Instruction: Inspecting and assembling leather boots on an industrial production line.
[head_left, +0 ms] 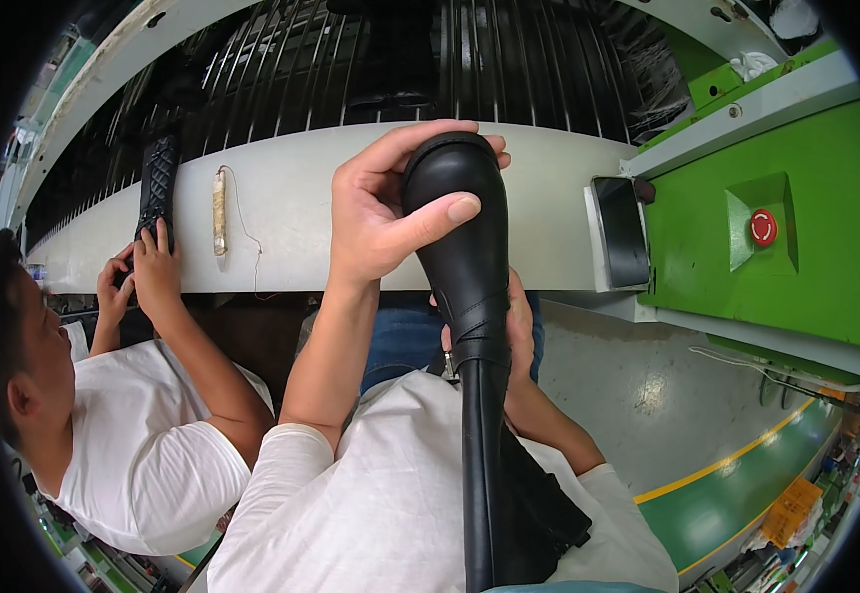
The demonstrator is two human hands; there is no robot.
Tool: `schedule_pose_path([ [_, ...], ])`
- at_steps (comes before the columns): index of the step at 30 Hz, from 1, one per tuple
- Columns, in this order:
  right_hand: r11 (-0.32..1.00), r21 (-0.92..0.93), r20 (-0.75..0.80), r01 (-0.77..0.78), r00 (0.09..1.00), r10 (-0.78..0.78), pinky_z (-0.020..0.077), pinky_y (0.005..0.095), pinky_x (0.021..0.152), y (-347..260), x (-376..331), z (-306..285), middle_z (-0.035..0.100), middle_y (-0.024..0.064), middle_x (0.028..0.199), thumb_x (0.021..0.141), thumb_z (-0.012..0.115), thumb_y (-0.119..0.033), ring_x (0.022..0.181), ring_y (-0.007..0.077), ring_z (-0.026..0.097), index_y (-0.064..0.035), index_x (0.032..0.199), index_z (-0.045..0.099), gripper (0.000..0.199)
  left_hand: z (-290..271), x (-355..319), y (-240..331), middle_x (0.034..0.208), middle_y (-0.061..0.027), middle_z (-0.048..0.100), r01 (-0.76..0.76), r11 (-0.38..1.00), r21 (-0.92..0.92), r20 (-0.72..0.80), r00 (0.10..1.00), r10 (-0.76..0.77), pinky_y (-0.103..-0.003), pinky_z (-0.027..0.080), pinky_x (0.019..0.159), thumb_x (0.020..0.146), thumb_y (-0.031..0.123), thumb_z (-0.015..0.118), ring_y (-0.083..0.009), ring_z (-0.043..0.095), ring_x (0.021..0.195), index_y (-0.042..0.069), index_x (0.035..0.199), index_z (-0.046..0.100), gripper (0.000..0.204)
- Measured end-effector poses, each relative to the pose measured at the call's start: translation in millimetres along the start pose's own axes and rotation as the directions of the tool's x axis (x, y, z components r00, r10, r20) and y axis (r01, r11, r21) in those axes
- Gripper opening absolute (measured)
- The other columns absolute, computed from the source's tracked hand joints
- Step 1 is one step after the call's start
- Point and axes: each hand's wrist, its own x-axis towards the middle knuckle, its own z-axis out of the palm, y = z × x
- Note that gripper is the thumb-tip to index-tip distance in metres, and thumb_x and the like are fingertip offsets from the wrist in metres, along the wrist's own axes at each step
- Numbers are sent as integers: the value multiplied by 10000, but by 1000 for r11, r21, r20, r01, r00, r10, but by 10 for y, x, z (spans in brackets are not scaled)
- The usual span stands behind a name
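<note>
A tall black boot point(459, 257) is held up in front of my chest, its rounded toe pointing away and its shaft hanging back toward me. Crossed straps wrap its ankle, and a small metal zipper pull point(450, 366) shows at the left side there. My left hand point(380, 203) is closed round the toe, thumb on top and fingertips coming out past the far right edge. Around the ankle from the right and beneath is my right hand point(519, 331), partly hidden behind the boot. The lower shaft spreads into a loose black flap point(543, 514) against my white shirt.
A white worktable point(291, 217) runs across, with a thread-wound stick point(219, 212) and a dark phone-like device point(619, 232) on it. Metal rods point(509, 69) lie beyond. On the left a co-worker point(153, 435) handles a black quilted piece point(158, 183). A green machine point(776, 227) with a red button stands right.
</note>
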Motion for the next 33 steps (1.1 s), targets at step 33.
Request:
schedule_pose_path([
  [33,998,-2,46,-57,997,57,653,320,647,-80,-21,15,672,362,1219,1109,532,-638,743,264,764,-9,1634,336,842,-13,-55,-13,1265,-300,776,-38,999,-12,-2,999,38,-508,674,968,877,205,857,-425,801,1134,-90,1375,675,607],
])
